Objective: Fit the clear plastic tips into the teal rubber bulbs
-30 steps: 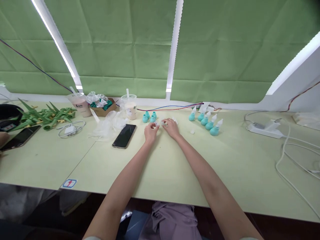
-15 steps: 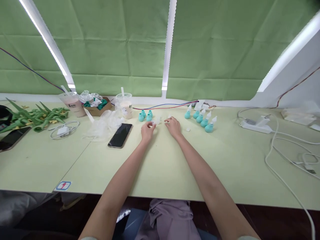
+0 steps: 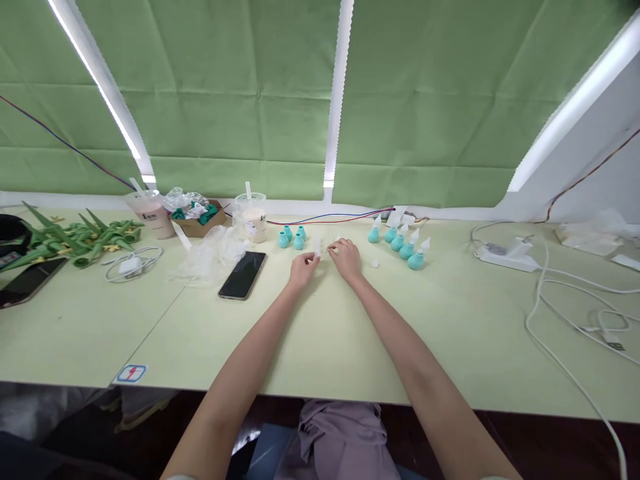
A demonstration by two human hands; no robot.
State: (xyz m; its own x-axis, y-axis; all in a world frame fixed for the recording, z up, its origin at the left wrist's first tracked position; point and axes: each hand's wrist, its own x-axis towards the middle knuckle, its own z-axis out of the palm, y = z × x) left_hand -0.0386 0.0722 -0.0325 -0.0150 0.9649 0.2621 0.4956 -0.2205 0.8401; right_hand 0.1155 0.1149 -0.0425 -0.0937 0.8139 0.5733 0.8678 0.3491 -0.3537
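My left hand (image 3: pixel 303 268) is closed in a pinch on a small white translucent nozzle (image 3: pixel 317 251), which points upward. Just to its right, my right hand (image 3: pixel 346 259) rests on the table with fingertips pressed together among small clear pieces; what they grip is too small to make out. Behind my left hand stand several open-necked turquoise bulbs (image 3: pixel 299 241). Beyond my right hand are several turquoise bulbs with white pointed nozzles (image 3: pixel 415 260), upright in a slanting row. One loose white piece (image 3: pixel 375 263) lies between my right hand and that row.
To the left lie a black phone (image 3: pixel 243 275), a crumpled clear bag (image 3: pixel 213 253), a drink cup (image 3: pixel 255 220) and a small cardboard box (image 3: pixel 203 223). Green plastic leaves (image 3: pixel 95 240) are farther left. On the right sit a white power strip (image 3: pixel 507 257) and loose cables.
My left hand has shifted slightly right and nearer to me, with the nozzle now upright in its fingers. My right hand's fingertips have drawn closer together. The camera view has tilted slightly.
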